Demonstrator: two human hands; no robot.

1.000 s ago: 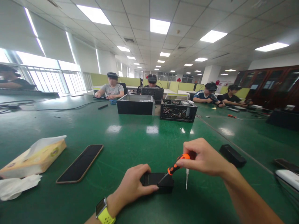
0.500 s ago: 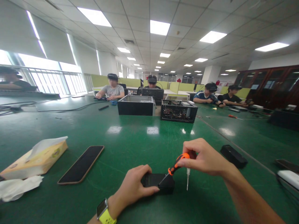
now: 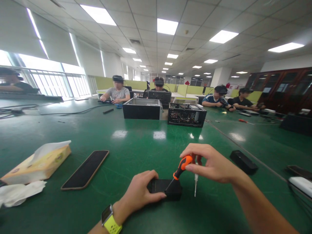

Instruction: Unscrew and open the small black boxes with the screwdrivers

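Observation:
My left hand (image 3: 140, 191) is closed around the left end of a small black box (image 3: 173, 192) on the table, thumb along its near side. In my right hand (image 3: 212, 164) is an orange-and-black screwdriver (image 3: 183, 166), gripped by its handle between thumb and fingers. It leans, and its tip meets the near top edge of the box, close to my left thumb. A thin second tool with a clear handle and metal shaft (image 3: 196, 182) hangs down from the same hand; how it is held is partly hidden.
A phone (image 3: 85, 170) and a tissue pack (image 3: 39, 162) lie to the left. Another black block (image 3: 243, 162) rests at right, near a white device (image 3: 301, 187). Farther back stand two open computer cases (image 3: 142, 111) (image 3: 186, 117). Several people sit around the table.
My right hand has shifted its fingers on the screwdriver handle, which now stands a little steeper. The tip stays at the box edge, and my left hand keeps its hold.

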